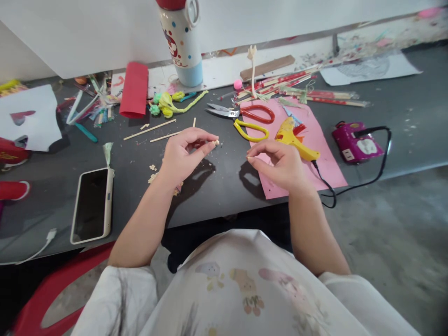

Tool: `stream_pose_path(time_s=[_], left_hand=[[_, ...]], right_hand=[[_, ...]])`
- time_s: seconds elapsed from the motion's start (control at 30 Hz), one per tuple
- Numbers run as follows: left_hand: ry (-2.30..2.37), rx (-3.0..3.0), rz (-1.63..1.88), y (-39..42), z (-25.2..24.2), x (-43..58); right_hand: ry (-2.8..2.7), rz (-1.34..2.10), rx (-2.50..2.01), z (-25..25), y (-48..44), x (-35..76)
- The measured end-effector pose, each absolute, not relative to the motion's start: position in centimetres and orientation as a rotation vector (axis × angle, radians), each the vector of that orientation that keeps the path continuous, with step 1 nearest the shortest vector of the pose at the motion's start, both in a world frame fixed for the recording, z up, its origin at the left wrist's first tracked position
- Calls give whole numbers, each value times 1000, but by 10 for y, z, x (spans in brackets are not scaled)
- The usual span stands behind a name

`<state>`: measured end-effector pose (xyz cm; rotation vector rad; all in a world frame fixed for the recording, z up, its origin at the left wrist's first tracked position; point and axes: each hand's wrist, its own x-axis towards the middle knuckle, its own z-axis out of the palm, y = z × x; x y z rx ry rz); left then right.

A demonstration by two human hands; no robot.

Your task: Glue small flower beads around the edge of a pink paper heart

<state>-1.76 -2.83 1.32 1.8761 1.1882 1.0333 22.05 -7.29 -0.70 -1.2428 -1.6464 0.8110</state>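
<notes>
Between thumb and forefinger, my left hand (187, 151) pinches a small pale piece (217, 142), too tiny to name. My right hand (278, 163) is closed in a pinch over the pink sheet (271, 186); a speck may be at its fingertips. Near my left wrist lie pale crumbs (153, 178), partly hidden under the arm. Thin wooden sticks (150, 129) rest beyond my left hand. Scissors (224, 110) with one red and one yellow handle lie open between and beyond the hands. Just behind my right hand is a yellow glue gun (297, 140), partly on the pink sheet.
A phone (91, 205) lies at the left, near the table (217, 205) edge. At the back stand a bottle (182, 46) and a red paper tube (135, 88). Wrapped chopsticks (280, 84) lie behind the scissors. A purple power socket box (357, 142) with a black cord sits right.
</notes>
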Motion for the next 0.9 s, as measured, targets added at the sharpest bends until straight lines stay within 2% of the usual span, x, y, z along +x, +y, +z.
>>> stream_pose_path(time_s=[0.13, 0.4, 0.73, 0.9], left_hand=[[1188, 1892, 1021, -28, 12, -18], [1124, 1936, 1027, -27, 9, -16], [1156, 1923, 998, -26, 3, -14], [1284, 1826, 1095, -23, -6, -15]], right_hand=[[-1700, 759, -1284, 2, -78, 228], [-1751, 1114, -898, 3, -72, 192], [-1730, 1016, -928, -4, -71, 179], [-1746, 886, -1130, -1, -77, 196]])
